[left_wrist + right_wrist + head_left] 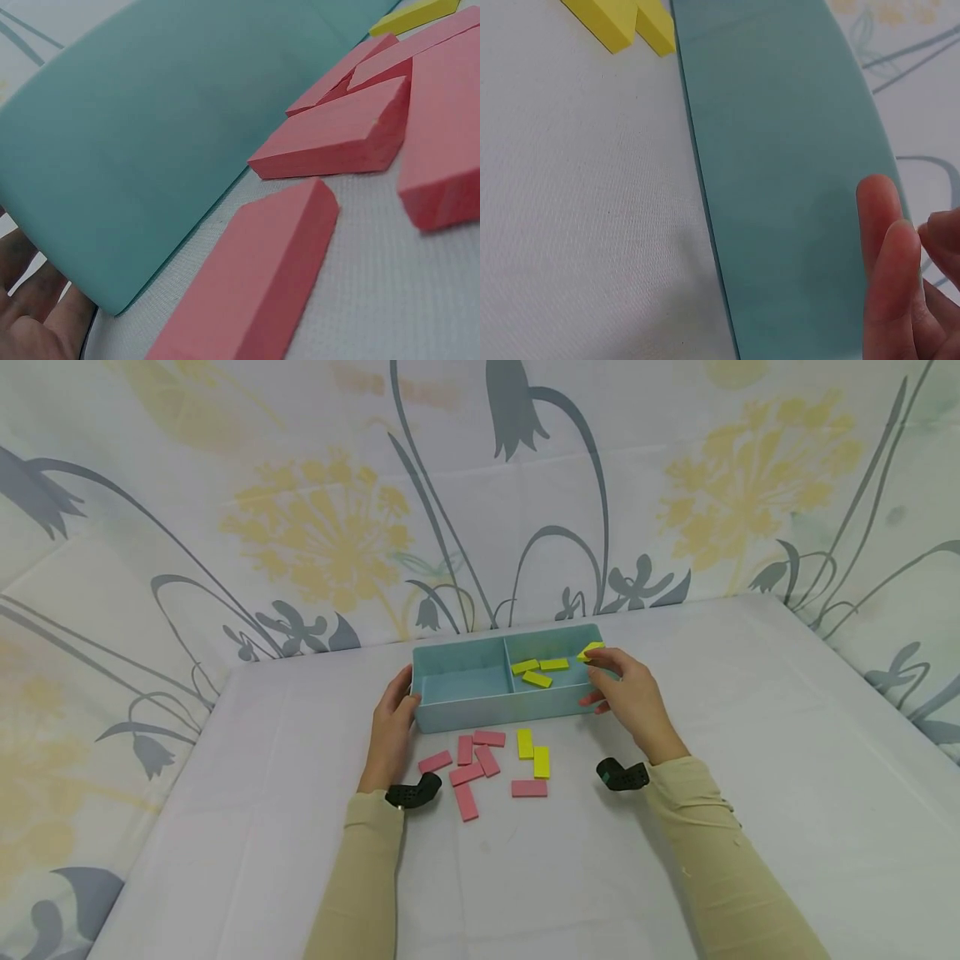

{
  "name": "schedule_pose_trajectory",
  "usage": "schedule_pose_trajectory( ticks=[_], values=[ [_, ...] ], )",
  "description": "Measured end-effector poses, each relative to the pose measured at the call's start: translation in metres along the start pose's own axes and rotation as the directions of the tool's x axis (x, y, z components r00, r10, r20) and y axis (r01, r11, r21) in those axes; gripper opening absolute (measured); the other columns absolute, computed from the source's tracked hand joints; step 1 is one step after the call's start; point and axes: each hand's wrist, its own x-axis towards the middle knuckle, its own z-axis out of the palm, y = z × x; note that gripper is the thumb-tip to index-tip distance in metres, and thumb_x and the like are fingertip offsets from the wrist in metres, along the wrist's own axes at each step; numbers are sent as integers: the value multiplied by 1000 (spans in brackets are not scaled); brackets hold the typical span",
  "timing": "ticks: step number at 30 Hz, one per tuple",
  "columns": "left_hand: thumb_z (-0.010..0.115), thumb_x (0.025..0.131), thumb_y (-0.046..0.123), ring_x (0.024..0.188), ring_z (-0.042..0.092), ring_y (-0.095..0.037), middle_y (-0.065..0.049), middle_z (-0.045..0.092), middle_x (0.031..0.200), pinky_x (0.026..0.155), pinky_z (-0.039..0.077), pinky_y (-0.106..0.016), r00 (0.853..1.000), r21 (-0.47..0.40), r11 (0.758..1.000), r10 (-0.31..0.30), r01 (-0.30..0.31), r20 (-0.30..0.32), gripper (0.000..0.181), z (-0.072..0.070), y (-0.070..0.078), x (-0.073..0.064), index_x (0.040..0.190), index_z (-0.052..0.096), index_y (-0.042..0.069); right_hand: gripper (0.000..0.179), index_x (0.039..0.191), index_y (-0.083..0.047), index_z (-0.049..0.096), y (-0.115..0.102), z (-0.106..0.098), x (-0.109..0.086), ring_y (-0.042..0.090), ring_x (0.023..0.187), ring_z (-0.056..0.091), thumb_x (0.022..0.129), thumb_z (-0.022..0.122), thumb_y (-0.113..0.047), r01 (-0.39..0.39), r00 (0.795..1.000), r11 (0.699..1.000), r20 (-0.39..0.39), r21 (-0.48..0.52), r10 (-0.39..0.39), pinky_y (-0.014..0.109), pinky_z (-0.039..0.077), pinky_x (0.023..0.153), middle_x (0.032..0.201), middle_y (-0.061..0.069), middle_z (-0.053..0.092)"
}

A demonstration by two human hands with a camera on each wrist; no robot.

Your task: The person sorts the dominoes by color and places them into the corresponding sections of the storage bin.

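Note:
A light-blue two-compartment box point(468, 713) stands on the white cloth. My left hand point(389, 731) holds its left end, the thumb near the front corner and the fingers along the end wall. Over the right compartment, my right hand point(630, 693) pinches a yellow block point(591, 651) between thumb and fingers. Several yellow blocks point(554, 665) lie in that compartment; the left one holds none. In the right wrist view, fingers point(892, 277) show before the box's front wall point(780, 165), and the pinched block is hidden.
In front of the box lie several pink blocks point(467, 774), some touching, and two yellow blocks point(541, 762). One pink block point(529, 788) lies apart, nearer me. A flower-printed cloth point(465, 485) rises behind the box.

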Motion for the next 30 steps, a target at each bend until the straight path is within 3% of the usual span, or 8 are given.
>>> schedule_pose_trajectory(
  ticks=[20,30],
  values=[
    [41,92,17,130,26,-17,-2,30,143,102,26,-41,1000,16,1000,-4,5,-6,48,0,1,0,139,31,16,38,124,-8,50,-1,0,-1,22,68,64,93,45,-30,-17,1000,998,4,-54,17,30,51,60,125,11,49],
    [41,92,16,130,26,-17,-1,30,142,102,26,-40,1000,13,1000,-8,8,-13,48,0,1,0,139,32,16,35,120,-6,51,-2,0,-1,22,68,64,93,44,-28,-11,1000,999,14,-36,11,30,51,59,115,11,55]
  ],
)
